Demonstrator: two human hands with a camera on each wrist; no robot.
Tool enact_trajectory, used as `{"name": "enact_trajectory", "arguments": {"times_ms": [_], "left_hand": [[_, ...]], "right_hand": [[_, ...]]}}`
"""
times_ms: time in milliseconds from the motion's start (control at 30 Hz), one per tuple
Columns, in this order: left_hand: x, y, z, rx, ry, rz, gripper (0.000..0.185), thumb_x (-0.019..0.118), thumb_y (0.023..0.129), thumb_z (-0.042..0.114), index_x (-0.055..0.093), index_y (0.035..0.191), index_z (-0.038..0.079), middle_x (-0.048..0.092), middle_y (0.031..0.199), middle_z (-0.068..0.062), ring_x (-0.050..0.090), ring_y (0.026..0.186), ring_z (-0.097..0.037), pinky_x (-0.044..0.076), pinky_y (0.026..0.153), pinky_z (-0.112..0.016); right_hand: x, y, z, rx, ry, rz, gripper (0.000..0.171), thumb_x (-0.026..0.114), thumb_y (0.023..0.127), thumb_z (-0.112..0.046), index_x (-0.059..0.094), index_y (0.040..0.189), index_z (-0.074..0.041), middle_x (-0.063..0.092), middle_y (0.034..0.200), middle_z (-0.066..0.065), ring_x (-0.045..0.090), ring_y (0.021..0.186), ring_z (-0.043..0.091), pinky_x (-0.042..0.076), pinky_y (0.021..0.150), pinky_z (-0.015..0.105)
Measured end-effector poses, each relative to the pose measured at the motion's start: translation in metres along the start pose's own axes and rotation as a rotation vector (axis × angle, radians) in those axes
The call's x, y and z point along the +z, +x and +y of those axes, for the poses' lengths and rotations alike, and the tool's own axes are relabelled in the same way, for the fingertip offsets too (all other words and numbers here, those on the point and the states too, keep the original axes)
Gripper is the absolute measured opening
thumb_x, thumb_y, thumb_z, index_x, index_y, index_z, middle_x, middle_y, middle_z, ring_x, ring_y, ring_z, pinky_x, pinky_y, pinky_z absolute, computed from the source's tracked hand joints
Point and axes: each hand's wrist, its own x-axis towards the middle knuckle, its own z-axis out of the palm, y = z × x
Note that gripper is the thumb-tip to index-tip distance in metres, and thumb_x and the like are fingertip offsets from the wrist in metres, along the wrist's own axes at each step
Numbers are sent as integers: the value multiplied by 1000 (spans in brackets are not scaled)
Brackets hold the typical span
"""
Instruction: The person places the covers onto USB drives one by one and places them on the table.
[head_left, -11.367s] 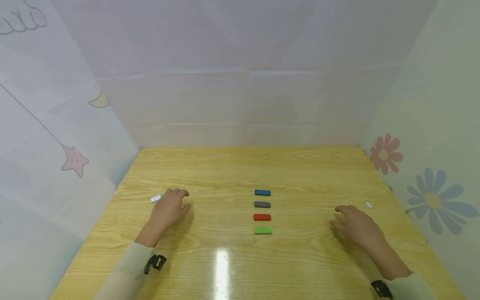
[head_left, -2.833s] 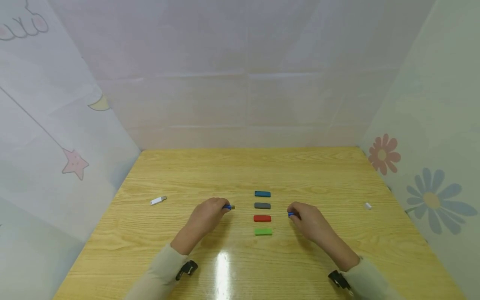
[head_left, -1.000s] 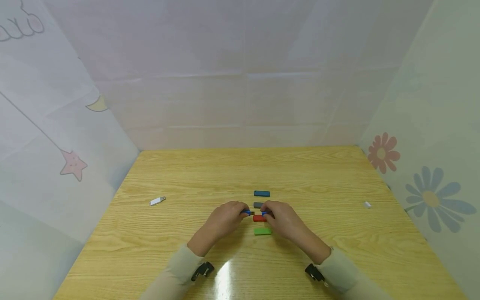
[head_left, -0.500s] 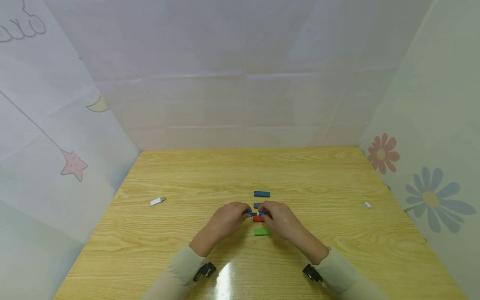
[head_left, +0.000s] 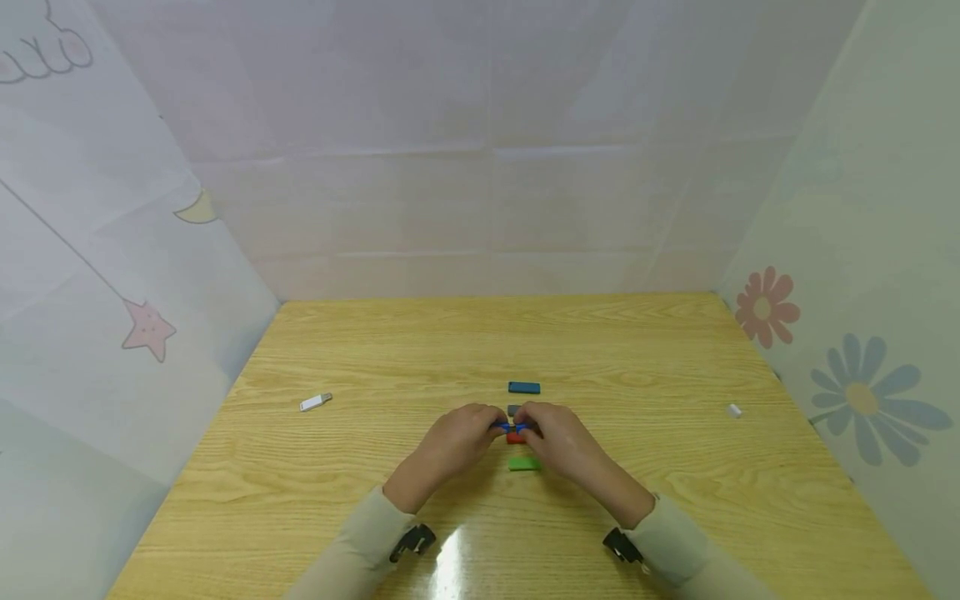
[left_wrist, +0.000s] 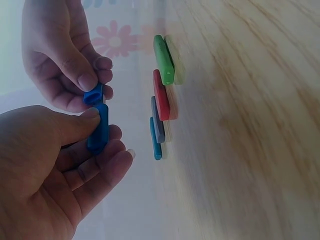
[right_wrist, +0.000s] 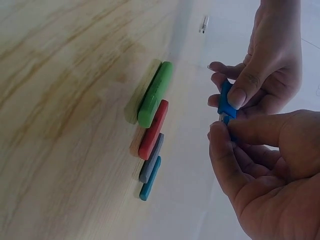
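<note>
A blue USB stick is pinched between the thumb and fingers of my left hand. My right hand pinches a small blue cap. Cap and stick meet end to end, with a short bit of the metal plug showing between them. Both hands are above the table, over a column of capped sticks: dark blue, grey, red and green. My right hand partly covers the grey and red ones in the head view.
On the left of the wooden table lies a white USB stick with its plug bare. A small white cap lies far to the right. Printed cloth walls stand behind and beside the table.
Both hands, empty at first, have come together at the centre with the blue stick and cap. In the last second the gap narrowed, and the cap now meets the plug.
</note>
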Motion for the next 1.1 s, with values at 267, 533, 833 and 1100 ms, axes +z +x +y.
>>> {"name": "enact_trajectory", "arguments": {"times_ms": [267,533,833,1100], "left_hand": [[1,1,0,25,17,24,15,63,102,21,70,111,12,73,104,0,69,97,-16,58,79,-28],[-1,0,0,18,8,23,15,62,103,22,69,111,12,73,105,0,69,98,-16,58,80,-28],[-2,1,2,15,-7,2,16,61,103,21,69,114,12,72,106,0,69,98,-15,57,79,-25],[-1,3,2,21,-30,-2,18,58,104,21,68,114,10,72,106,-1,70,96,-14,57,77,-23]], "right_hand": [[-1,0,0,14,-1,7,8,71,93,-3,71,96,-10,72,94,3,66,84,15,56,73,34],[-2,0,0,17,-18,19,9,72,92,-1,73,99,-7,73,100,5,70,93,22,58,80,39],[0,2,0,13,-18,13,8,71,93,-2,74,97,-9,73,98,5,69,89,19,57,76,36],[0,3,0,-18,-13,35,9,70,93,-2,72,97,-10,71,92,3,64,79,12,53,66,28]]}}
